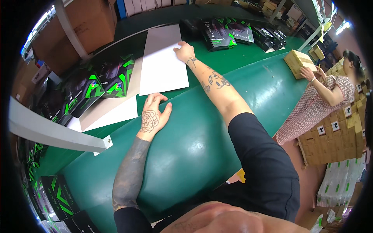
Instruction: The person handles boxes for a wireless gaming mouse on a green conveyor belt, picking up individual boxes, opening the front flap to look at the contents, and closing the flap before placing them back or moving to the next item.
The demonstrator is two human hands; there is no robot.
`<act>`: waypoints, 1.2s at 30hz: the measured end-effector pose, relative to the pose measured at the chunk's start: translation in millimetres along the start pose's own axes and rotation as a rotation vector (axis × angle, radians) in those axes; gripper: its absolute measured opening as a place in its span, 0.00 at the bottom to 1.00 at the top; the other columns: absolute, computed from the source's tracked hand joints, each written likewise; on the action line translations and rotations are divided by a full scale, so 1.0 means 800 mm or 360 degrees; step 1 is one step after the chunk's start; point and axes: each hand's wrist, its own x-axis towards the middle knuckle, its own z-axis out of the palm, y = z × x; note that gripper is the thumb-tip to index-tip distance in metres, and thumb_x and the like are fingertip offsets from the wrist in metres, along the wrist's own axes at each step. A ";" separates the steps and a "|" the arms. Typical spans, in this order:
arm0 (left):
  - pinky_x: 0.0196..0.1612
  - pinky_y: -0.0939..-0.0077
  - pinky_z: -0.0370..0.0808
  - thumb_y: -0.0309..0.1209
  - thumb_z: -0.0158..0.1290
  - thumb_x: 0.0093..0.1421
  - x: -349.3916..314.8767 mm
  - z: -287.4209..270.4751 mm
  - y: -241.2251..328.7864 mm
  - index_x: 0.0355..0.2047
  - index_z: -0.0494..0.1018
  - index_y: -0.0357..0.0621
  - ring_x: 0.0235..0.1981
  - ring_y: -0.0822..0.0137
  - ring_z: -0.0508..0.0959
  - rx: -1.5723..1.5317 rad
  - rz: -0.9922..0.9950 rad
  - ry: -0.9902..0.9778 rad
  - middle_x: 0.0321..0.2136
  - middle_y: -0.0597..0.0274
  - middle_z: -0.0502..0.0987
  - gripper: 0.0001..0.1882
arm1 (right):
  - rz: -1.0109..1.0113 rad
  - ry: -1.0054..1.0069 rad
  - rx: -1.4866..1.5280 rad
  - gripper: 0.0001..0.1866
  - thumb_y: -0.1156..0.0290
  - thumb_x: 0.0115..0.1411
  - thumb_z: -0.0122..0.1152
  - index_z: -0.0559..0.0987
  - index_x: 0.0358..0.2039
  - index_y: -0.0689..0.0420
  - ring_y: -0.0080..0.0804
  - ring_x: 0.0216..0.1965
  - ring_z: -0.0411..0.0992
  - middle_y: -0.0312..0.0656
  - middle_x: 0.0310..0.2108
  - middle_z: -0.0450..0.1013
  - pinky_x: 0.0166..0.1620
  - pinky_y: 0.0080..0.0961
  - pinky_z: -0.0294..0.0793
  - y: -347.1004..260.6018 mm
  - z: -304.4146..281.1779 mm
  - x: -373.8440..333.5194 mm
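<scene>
A white flat sheet point(164, 64), like cardboard, lies lengthwise away from me on the green work surface. At its right edge, toward the far end, my right hand point(185, 53) has its fingers bent and the thumb over the sheet. The undersides of those fingers are hidden. By the sheet's near left corner rests my left hand point(154, 115), open, thumb apart and fingers loosely curved, with nothing held in it. Another sheet point(112, 114), white and brown, is just left, partly under black and green printed boxes point(112, 79).
More black and green boxes point(217, 34) stand at the far right. A grey metal bar point(58, 130) crosses the left side. Box stacks point(58, 196) sit at lower left. At right, another person point(330, 89) holds a brown carton point(298, 64) near stacked cartons point(330, 132).
</scene>
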 end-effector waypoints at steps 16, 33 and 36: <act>0.48 0.65 0.66 0.33 0.56 0.50 0.005 0.012 -0.001 0.33 0.71 0.44 0.45 0.56 0.70 0.0125 -0.0004 0.0015 0.41 0.56 0.70 0.11 | -0.0033 0.0296 -0.1324 0.42 0.59 0.43 0.64 0.57 0.55 0.64 0.58 0.51 0.64 0.56 0.53 0.60 0.46 0.50 0.69 0.070 -0.139 0.044; 0.50 0.73 0.66 0.53 0.52 0.54 0.021 -0.091 -0.012 0.51 0.64 0.41 0.48 0.65 0.70 -0.1131 -0.0423 -0.0140 0.49 0.55 0.67 0.33 | -0.2372 0.0197 -0.0303 0.16 0.79 0.48 0.57 0.74 0.39 0.53 0.42 0.51 0.68 0.43 0.49 0.69 0.54 0.37 0.65 -0.050 -0.151 -0.228; 0.43 0.72 0.70 0.50 0.59 0.49 0.019 -0.084 0.021 0.36 0.73 0.39 0.40 0.66 0.73 -0.0632 -0.0287 0.0288 0.35 0.54 0.75 0.26 | -0.1632 0.0188 0.0099 0.26 0.79 0.51 0.55 0.67 0.52 0.53 0.45 0.54 0.63 0.45 0.54 0.63 0.57 0.36 0.62 -0.030 -0.114 -0.238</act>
